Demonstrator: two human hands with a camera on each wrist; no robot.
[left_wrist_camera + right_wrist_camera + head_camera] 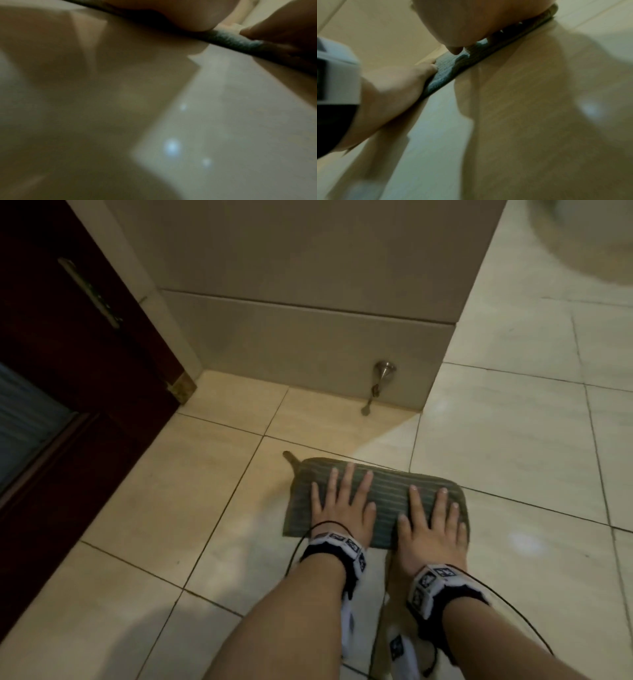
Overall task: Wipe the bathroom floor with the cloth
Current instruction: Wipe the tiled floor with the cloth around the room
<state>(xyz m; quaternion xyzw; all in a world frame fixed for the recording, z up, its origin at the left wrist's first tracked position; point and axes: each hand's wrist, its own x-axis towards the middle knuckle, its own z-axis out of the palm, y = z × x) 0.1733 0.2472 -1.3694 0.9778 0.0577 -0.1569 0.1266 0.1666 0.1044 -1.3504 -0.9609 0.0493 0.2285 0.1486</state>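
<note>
While both palms lie flat on it, the folded green ribbed cloth (pixel 387 501) rests on the tiled floor (pixel 191 474), spread beneath the fingers of the 2 hands. On the left hand (pixel 342 505) the fingers (pixel 348 477) are straight and splayed, pressing the cloth's left half, and its far edge lies just beyond their tips. On the right hand (pixel 432 525) the fingers (pixel 442 501) are likewise straight and spread, pressing the right half, the outermost one near the cloth's right edge. Neither hand grips anything. A small loop at the cloth's far left corner lies on the tile beyond the left fingertips. Farther ahead of the fingers, a metal doorstop (pixel 378 385) stands at the foot of a tiled wall (pixel 308 344).
</note>
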